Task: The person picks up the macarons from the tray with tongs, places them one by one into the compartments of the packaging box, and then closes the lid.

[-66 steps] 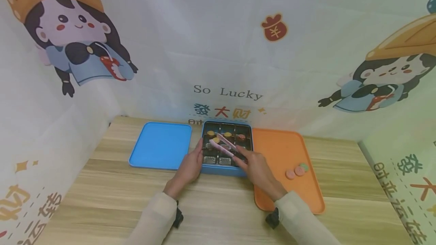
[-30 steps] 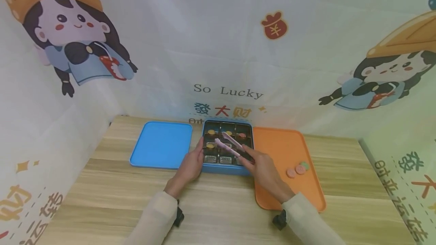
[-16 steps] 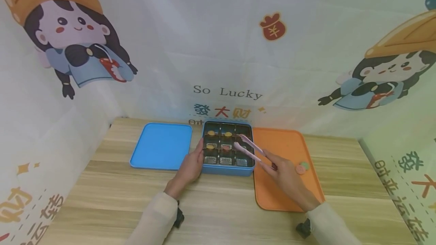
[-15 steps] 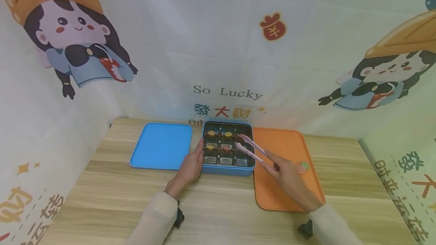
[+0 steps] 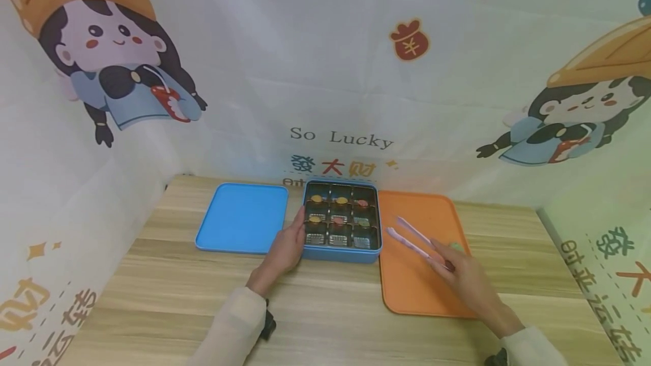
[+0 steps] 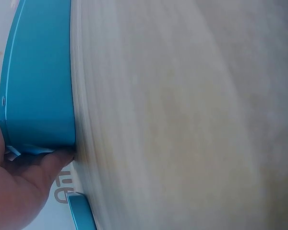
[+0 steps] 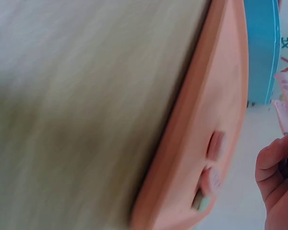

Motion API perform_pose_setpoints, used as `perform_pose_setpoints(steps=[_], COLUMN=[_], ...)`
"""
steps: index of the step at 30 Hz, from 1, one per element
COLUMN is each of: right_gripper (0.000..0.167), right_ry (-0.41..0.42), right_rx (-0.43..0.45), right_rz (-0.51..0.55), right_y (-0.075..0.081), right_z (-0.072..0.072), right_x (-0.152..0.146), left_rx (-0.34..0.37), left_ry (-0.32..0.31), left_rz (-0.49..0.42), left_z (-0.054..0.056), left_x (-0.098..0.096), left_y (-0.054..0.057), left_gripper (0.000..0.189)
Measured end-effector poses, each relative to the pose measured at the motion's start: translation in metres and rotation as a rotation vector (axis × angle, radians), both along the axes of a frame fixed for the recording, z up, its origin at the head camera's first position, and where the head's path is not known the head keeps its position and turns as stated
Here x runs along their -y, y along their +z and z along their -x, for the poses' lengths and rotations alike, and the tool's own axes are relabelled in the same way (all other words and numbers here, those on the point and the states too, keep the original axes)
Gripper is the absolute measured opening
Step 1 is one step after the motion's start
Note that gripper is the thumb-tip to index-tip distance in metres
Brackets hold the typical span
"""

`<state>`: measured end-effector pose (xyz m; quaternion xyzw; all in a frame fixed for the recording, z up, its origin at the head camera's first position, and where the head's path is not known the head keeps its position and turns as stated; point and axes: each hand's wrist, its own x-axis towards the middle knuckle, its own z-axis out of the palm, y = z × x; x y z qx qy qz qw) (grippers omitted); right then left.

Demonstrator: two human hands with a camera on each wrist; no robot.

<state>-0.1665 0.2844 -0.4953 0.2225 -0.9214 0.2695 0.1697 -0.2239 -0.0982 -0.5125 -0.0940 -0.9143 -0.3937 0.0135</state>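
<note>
In the head view, the right hand [image 5: 467, 275] is clamped on pink tongs [image 5: 408, 244], whose tips stand apart over the orange tray [image 5: 414, 295], near the blue box [image 5: 341, 254]. The left hand [image 5: 283, 248] lies against the box's left side, fingers extended. Six discs sit at the back and middle rows of the box; the near row shows ribbed floors. The orange tray's left edge runs beside the box's right wall; the blue tray [image 5: 241, 219] stands apart on the left. Bench [image 5: 330, 309] stretches from the box's front wall toward the person.

In the left wrist view, that hand's digits touch the box's short end; bench fills the right.

In the right wrist view, two pink discs [image 7: 216, 145] and a green disc [image 7: 200, 200] lie on the orange tray, inside its raised edge and near the right hand.
</note>
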Motion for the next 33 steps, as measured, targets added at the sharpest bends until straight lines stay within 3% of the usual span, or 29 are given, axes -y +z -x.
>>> perform_pose_setpoints(steps=[4,11,20,33], right_gripper=[0.043,0.059,0.043,0.041], right_ry=[0.003,0.034,-0.052,-0.058], right_rx=[0.011,0.007,0.123,-0.002], right_rz=[-0.031,-0.050,-0.056,-0.072], right_y=[-0.002,-0.009,-0.013,-0.022], right_z=[-0.007,-0.019,-0.031,-0.043], right_x=[-0.013,-0.037,-0.066,-0.087], left_rx=[0.001,0.008,0.008,0.012], left_ry=[-0.002,-0.002,-0.001,-0.003], left_rz=[-0.001,-0.012,-0.011,-0.006], left_z=[0.000,-0.001,0.000,0.001], left_x=[0.000,-0.001,-0.001,-0.001], left_y=[0.000,0.000,0.000,-0.002], left_gripper=[0.053,0.052,0.053,0.053])
